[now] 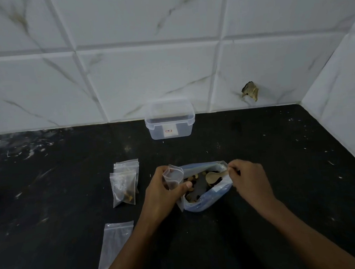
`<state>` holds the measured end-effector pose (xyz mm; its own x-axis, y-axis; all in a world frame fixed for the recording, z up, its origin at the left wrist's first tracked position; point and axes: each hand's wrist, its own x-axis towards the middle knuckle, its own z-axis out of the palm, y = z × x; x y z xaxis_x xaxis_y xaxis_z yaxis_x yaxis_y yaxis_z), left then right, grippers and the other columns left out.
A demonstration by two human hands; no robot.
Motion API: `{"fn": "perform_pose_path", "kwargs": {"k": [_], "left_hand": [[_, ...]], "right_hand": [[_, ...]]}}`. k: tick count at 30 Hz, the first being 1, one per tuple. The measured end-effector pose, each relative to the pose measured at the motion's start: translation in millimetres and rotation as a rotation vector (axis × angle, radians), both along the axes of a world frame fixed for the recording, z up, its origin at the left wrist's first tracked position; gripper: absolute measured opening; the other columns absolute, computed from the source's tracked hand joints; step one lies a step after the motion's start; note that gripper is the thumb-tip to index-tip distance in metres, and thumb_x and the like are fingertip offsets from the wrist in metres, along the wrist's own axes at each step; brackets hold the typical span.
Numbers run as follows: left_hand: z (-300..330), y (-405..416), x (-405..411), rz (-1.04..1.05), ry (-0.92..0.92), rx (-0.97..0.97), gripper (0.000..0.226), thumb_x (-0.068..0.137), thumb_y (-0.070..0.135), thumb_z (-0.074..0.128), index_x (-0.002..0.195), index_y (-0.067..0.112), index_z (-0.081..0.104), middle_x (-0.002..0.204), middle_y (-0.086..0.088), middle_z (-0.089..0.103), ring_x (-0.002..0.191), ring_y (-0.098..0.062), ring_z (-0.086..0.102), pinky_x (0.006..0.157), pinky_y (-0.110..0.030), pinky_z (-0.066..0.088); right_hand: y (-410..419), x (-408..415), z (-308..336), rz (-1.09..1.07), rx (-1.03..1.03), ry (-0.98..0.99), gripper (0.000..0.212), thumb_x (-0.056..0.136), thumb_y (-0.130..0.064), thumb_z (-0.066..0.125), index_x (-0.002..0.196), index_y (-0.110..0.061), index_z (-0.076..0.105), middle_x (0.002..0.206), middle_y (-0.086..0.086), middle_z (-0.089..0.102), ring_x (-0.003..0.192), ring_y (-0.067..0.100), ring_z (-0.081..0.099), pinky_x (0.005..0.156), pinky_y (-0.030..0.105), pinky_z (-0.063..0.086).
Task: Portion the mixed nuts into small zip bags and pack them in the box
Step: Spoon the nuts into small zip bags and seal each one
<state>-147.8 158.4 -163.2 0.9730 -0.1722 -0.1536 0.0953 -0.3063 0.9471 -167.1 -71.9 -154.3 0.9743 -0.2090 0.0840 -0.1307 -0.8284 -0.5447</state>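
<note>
Two hands over nut bag (206, 197): L hand (163, 190) w/ zip bag (173, 178), R hand (249, 177) w/ spoon (214, 177).

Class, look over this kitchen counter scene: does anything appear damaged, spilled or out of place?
Yes: the wall tile has a broken hole just above the counter, right of the plastic box. Pale specks and smears mark the counter; no spilled nuts are visible.

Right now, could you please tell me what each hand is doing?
Left hand: holding a small zip bag open over the nut bag.
Right hand: holding the spoon by its handle.
</note>
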Motion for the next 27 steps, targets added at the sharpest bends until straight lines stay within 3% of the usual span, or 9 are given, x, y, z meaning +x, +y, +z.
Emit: {"fn": "perform_pose_path", "kwargs": {"k": [3,8,11,17,23,27], "left_hand": [[-3,0,-1,-0.014,0.056,-0.005,0.042,0.079,0.036,0.078,0.104,0.045,0.045,0.107,0.015,0.059,0.095,0.001,0.060,0.066,-0.012,0.045],[-8,-3,3,-0.017,0.080,-0.026,0.038,0.080,0.033,0.077,0.104,0.043,0.048,0.105,0.013,0.063,0.091,0.001,0.065,0.065,-0.015,0.052],[-11,-3,4,-0.017,0.079,-0.036,0.040,0.079,0.036,0.078,0.106,0.042,0.049,0.109,0.011,0.064,0.095,-0.004,0.066,0.073,-0.022,0.056],[-13,2,4,-0.022,0.081,-0.016,0.042,0.079,0.036,0.078,0.106,0.044,0.047,0.111,0.012,0.062,0.100,-0.004,0.063,0.076,-0.022,0.053],[-9,-3,4,0.017,-0.068,0.077,0.049,0.074,0.036,0.082,0.102,0.050,0.044,0.112,0.015,0.056,0.104,-0.002,0.057,0.081,-0.020,0.049],[-3,-11,9,0.010,-0.141,0.138,0.056,0.072,0.034,0.084,0.104,0.050,0.041,0.113,0.016,0.053,0.102,0.001,0.053,0.077,-0.014,0.044]], "right_hand": [[9,4,-16,0.008,0.012,0.029,0.013,0.095,-0.013,0.056,0.086,-0.017,0.065,0.073,-0.007,0.060,0.064,0.002,0.057,0.055,0.019,0.046],[29,7,-31,0.008,0.180,0.136,0.016,0.096,-0.014,0.053,0.092,-0.019,0.068,0.079,-0.006,0.064,0.070,0.004,0.064,0.064,0.021,0.055],[39,8,-35,-0.074,0.360,0.209,0.017,0.096,-0.014,0.053,0.090,-0.020,0.068,0.078,-0.002,0.067,0.067,0.010,0.068,0.064,0.032,0.060],[25,11,-26,-0.184,0.518,0.302,0.017,0.096,-0.011,0.053,0.090,-0.017,0.067,0.080,0.004,0.068,0.063,0.010,0.067,0.049,0.015,0.049],[-4,8,-1,-0.280,0.721,0.338,0.015,0.095,-0.009,0.053,0.099,-0.010,0.068,0.088,0.012,0.069,0.066,0.015,0.064,0.054,0.022,0.050],[-13,8,38,-0.278,0.770,0.241,0.016,0.095,-0.008,0.054,0.095,-0.006,0.069,0.081,0.011,0.068,0.062,0.013,0.062,0.051,0.022,0.050]]}}
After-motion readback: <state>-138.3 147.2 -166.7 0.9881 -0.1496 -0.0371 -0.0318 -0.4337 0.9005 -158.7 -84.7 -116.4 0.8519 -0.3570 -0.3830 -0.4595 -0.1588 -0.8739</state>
